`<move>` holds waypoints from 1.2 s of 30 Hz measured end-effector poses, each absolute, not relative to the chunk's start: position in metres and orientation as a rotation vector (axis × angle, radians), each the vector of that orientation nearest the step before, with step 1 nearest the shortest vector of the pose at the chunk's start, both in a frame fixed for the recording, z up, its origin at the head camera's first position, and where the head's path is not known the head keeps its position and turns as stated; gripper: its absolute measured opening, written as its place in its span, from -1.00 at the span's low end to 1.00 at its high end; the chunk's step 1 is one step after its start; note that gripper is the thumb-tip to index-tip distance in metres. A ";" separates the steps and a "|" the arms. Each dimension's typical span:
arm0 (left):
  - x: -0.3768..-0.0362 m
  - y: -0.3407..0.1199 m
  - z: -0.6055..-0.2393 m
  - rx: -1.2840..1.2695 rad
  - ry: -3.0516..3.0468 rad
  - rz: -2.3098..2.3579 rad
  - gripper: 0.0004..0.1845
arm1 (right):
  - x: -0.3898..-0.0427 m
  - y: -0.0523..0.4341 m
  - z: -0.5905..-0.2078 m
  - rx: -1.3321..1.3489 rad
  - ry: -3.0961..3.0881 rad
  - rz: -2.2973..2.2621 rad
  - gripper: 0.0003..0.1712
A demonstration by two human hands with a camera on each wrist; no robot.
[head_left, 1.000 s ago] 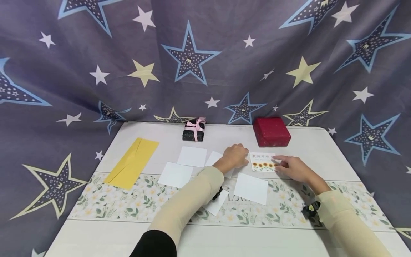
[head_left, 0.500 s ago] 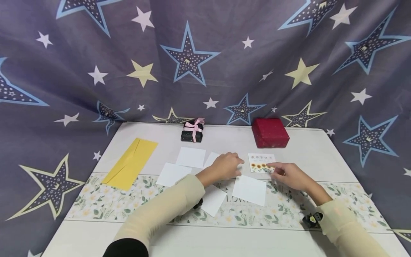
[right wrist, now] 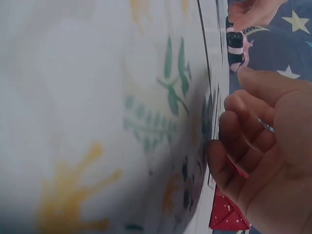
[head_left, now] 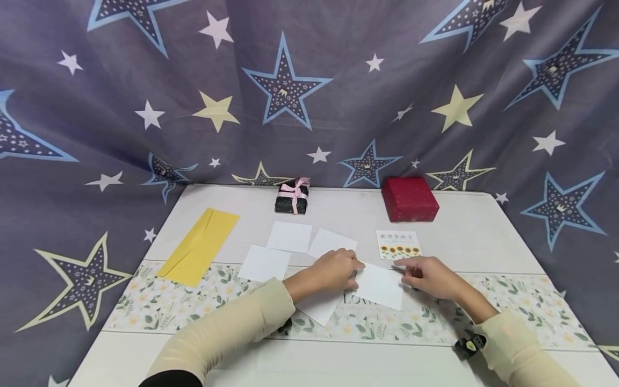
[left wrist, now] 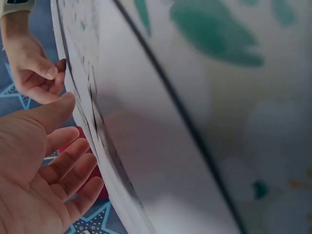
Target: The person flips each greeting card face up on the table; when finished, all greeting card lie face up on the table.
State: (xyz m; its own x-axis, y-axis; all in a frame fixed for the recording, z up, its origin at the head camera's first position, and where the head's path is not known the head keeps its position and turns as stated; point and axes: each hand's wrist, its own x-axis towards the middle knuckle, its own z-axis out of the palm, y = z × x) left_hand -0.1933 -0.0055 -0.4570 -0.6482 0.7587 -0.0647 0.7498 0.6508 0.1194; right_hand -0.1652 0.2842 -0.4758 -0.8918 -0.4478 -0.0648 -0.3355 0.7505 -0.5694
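In the head view a blank white card (head_left: 379, 288) lies on the table between my two hands. My left hand (head_left: 333, 270) is at its left edge, fingertips right by the upper left corner. On the other side, the thumb and index finger of my right hand (head_left: 429, 277) are spread beside its right edge. Loosely bent, empty fingers show on the left hand (left wrist: 46, 165) in the left wrist view and on the right hand (right wrist: 265, 146) in the right wrist view. Just behind lies a card printed with sunflowers (head_left: 398, 250). Another white card (head_left: 321, 307) is partly hidden under the left hand.
More white cards (head_left: 289, 236) lie left of centre, one close behind my left hand. A yellow envelope (head_left: 198, 247) is at the left. Along the back stand a black gift box with pink ribbon (head_left: 292, 198) and a red box (head_left: 410, 200), before a starry curtain (head_left: 285, 80).
The right hand has drawn back from the sunflower card, which now shows fully. My left hand has moved nearer, from beside that card to the blank card's left edge.
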 end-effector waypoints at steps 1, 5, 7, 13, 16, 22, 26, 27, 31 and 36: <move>-0.192 -0.006 -0.457 1.269 2.750 0.125 -0.42 | -0.164 0.283 -0.476 -0.618 2.755 -0.832 -0.53; -0.187 -0.009 -0.458 1.273 2.727 0.130 -0.43 | -0.163 0.279 -0.477 -0.588 2.768 -0.794 -0.53; -0.186 -0.009 -0.459 1.270 2.719 0.127 -0.43 | -0.163 0.277 -0.477 -0.576 2.772 -0.776 -0.52; -0.185 -0.006 -0.467 1.285 2.728 0.083 -0.46 | -0.159 0.275 -0.473 -0.554 2.783 -0.727 -0.52; -0.185 -0.005 -0.469 1.278 2.745 0.070 -0.46 | -0.159 0.277 -0.473 -0.548 2.789 -0.723 -0.53; -0.185 -0.004 -0.468 1.269 2.753 0.074 -0.48 | -0.157 0.281 -0.479 -0.547 2.799 -0.752 -0.52; -0.185 -0.003 -0.468 1.262 2.753 0.083 -0.48 | -0.155 0.281 -0.480 -0.559 2.808 -0.769 -0.54; -0.185 -0.003 -0.468 1.257 2.756 0.081 -0.47 | -0.155 0.281 -0.480 -0.558 2.813 -0.772 -0.56; -0.185 -0.003 -0.467 1.242 2.765 0.072 -0.44 | -0.157 0.281 -0.481 -0.544 2.832 -0.782 -0.61; -0.185 -0.002 -0.468 1.252 2.770 0.068 -0.44 | -0.160 0.281 -0.483 -0.506 2.830 -0.811 -0.65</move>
